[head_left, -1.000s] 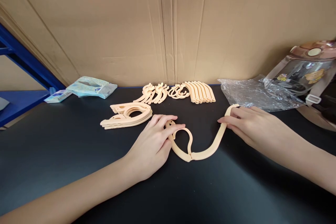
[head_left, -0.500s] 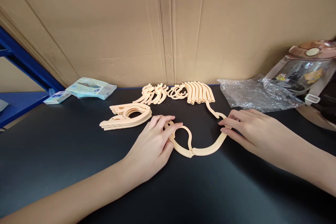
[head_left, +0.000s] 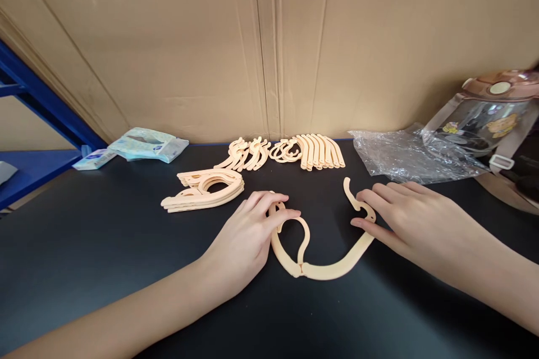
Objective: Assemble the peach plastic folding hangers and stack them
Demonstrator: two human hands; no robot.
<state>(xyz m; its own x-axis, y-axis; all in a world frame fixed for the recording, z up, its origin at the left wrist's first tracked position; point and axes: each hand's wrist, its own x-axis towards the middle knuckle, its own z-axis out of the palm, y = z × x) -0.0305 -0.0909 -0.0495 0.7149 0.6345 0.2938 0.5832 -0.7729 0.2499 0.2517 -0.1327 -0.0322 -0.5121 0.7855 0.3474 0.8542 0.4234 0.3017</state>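
Two bare hands are working apart from each other, one at either end of a jointed hanger-like piece [head_left: 337,271], which is lying near the middle of the bench [head_left: 236,325]. The left hand [head_left: 256,233] is gripping the left arm's tip, its fingers resting over the holed end. The right hand [head_left: 408,216] is pinching the right arm near its far end, where a slim curved strip [head_left: 349,195] is showing past the thumb and forefinger; whether that strip is fastened to the arm or only being held against it, I cannot tell. Between the arms, a hook-shaped part [head_left: 306,233] is rising from the pivot, so the centre is already looking joined.

As for progress, a stack of folded pieces [head_left: 202,199] is sitting left of the hands, and I am judging these finished. The piece in hand is appearing partly done, its right end being the unsettled part. Further parts are lying behind, seemingly not yet joined: slanted strips [head_left: 255,156], overlapping hooks [head_left: 292,151] and a neat row of curved arms [head_left: 320,151]. By that reckoning, more is remaining than is standing complete. A clear plastic bag [head_left: 400,151] is lying off to the right, near the bottle [head_left: 475,118].
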